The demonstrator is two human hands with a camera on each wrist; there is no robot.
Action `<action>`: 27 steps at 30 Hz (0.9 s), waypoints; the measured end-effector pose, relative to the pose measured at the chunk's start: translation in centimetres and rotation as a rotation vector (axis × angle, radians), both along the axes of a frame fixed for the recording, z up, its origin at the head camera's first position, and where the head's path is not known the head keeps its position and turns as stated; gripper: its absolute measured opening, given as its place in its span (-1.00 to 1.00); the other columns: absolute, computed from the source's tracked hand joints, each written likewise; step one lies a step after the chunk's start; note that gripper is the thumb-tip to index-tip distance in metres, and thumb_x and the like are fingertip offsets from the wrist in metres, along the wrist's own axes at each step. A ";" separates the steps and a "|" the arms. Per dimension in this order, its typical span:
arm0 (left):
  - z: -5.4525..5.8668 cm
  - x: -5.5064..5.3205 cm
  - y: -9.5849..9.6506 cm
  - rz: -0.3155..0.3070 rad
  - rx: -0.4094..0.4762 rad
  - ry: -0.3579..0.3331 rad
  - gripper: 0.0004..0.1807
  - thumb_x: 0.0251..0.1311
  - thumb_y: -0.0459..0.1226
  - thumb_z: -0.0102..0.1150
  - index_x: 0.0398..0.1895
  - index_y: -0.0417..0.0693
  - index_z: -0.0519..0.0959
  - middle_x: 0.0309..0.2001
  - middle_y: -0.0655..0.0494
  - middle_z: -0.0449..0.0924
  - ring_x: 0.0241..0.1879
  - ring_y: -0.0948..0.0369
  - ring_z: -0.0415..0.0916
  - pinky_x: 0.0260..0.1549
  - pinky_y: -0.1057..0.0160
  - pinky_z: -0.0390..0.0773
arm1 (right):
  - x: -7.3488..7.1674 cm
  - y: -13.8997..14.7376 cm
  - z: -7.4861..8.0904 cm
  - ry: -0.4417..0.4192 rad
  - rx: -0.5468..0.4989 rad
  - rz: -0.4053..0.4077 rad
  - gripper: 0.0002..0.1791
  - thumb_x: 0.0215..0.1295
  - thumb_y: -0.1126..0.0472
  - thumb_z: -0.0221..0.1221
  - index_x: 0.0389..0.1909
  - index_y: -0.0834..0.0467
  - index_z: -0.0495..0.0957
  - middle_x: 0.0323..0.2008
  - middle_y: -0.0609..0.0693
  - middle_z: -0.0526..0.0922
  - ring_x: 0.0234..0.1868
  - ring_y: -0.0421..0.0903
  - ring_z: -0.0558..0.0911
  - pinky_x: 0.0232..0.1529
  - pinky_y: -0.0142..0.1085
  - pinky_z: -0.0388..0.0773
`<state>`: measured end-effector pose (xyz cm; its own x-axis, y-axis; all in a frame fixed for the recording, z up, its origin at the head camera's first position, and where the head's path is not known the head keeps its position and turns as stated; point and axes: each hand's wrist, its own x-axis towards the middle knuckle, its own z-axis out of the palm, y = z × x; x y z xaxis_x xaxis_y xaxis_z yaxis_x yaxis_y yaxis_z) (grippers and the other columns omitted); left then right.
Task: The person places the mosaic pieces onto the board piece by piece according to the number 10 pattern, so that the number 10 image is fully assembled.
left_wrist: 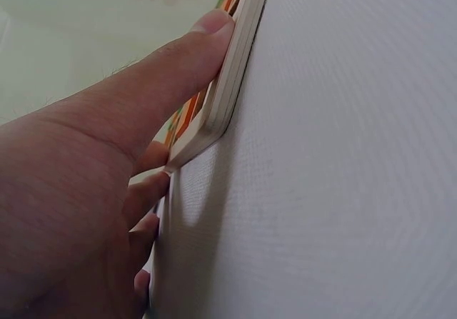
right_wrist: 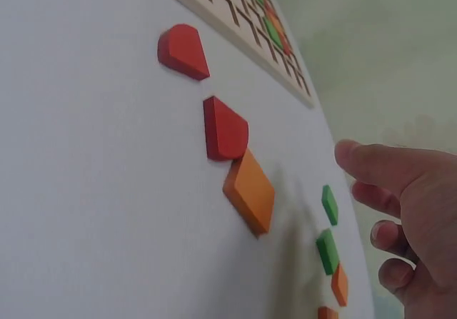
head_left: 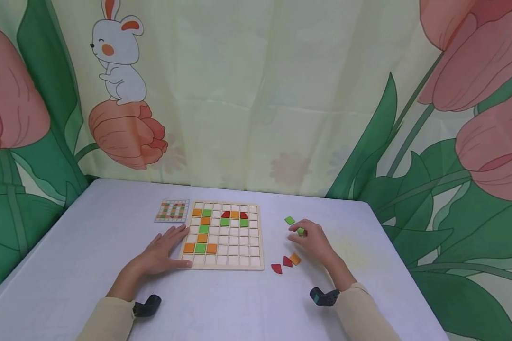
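Note:
A wooden grid board [head_left: 234, 261] lies on the table with orange, green and red pieces set in some of its squares. My left hand [head_left: 164, 253] rests against the board's left side, fingers spread. In the left wrist view, its thumb [left_wrist: 193, 58] touches the board's rim near a corner. Right of the board, my right hand [head_left: 313, 239] hovers over small tiles, fingers bent loosely with nothing visible between them. A green tile [head_left: 300, 231] shows by its fingertips, and another green tile [head_left: 289, 220] lies just beyond. The right wrist view also shows orange tiles [right_wrist: 340, 285] below this hand.
Nearer me on the right lie two red quarter-round pieces [head_left: 276, 268] and an orange tile [head_left: 296, 258], which touches one of them in the right wrist view. A patterned card [head_left: 172, 210] lies left of the board. A printed curtain [head_left: 256, 118] hangs behind the table.

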<state>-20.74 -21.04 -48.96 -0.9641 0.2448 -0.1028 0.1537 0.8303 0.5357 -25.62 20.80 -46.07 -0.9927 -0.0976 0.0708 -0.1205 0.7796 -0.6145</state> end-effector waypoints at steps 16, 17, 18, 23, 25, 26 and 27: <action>0.5 0.3 0.1 0.005 0.000 -0.007 0.14 -0.11 0.24 0.36 0.51 0.00 0.09 0.54 -0.10 -0.02 0.53 -0.17 -0.24 0.45 -0.29 -0.27 | 0.8 5.9 -1.5 -0.033 0.063 -0.082 -0.72 0.17 0.20 0.34 -0.07 0.11 0.66 0.04 0.12 0.56 -0.18 -0.05 0.46 -0.25 -0.40 0.52; 0.5 0.3 0.1 0.001 0.000 -0.004 0.14 -0.11 0.24 0.36 0.51 -0.01 0.09 0.53 -0.11 -0.02 0.53 -0.17 -0.23 0.45 -0.30 -0.27 | 0.8 6.1 -1.6 -0.040 0.067 -0.093 -0.71 0.17 0.21 0.34 -0.06 0.11 0.65 0.05 0.12 0.55 -0.17 -0.03 0.47 -0.23 -0.38 0.53; 0.5 0.3 0.1 0.001 0.001 -0.004 0.14 -0.11 0.24 0.36 0.51 -0.01 0.09 0.54 -0.11 -0.02 0.53 -0.17 -0.23 0.45 -0.30 -0.27 | 0.9 6.2 -1.7 -0.051 0.070 -0.105 -0.69 0.18 0.22 0.33 -0.04 0.12 0.64 0.05 0.13 0.55 -0.14 -0.02 0.47 -0.19 -0.34 0.56; 0.5 0.2 0.1 -0.002 0.004 0.002 0.13 -0.11 0.24 0.36 0.50 -0.01 0.10 0.53 -0.12 -0.02 0.52 -0.18 -0.22 0.44 -0.31 -0.26 | 1.0 6.6 -2.1 -0.076 0.088 -0.142 -0.66 0.18 0.27 0.31 0.00 0.17 0.60 0.01 0.14 0.59 0.00 0.06 0.50 0.09 -0.03 0.58; 0.4 0.2 0.1 0.000 0.004 0.003 0.14 -0.11 0.24 0.36 0.50 0.00 0.10 0.53 -0.11 -0.01 0.53 -0.17 -0.22 0.45 -0.30 -0.26 | 1.0 6.7 -2.3 -0.070 0.095 -0.140 -0.66 0.18 0.28 0.31 0.00 0.18 0.60 0.00 0.15 0.61 0.02 0.07 0.51 0.12 0.01 0.55; 0.4 0.2 0.1 0.000 0.004 0.003 0.14 -0.12 0.24 0.36 0.50 0.00 0.10 0.53 -0.10 -0.01 0.53 -0.17 -0.22 0.45 -0.30 -0.26 | 1.1 6.7 -2.4 -0.066 0.094 -0.138 -0.66 0.18 0.27 0.31 0.00 0.17 0.60 0.00 0.15 0.61 0.03 0.08 0.51 0.13 0.02 0.55; 0.4 0.2 0.1 0.000 0.005 0.003 0.14 -0.12 0.25 0.36 0.50 0.00 0.10 0.53 -0.11 -0.02 0.53 -0.17 -0.23 0.45 -0.30 -0.26 | 1.1 6.7 -2.4 -0.063 0.092 -0.137 -0.67 0.18 0.26 0.31 -0.01 0.17 0.61 0.00 0.14 0.61 0.04 0.08 0.52 0.13 0.01 0.56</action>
<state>-20.53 -20.93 -48.59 -0.9643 0.2456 -0.0991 0.1554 0.8276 0.5393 -24.54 27.51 -48.45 -0.9993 0.0359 0.0046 0.0277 0.8396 -0.5424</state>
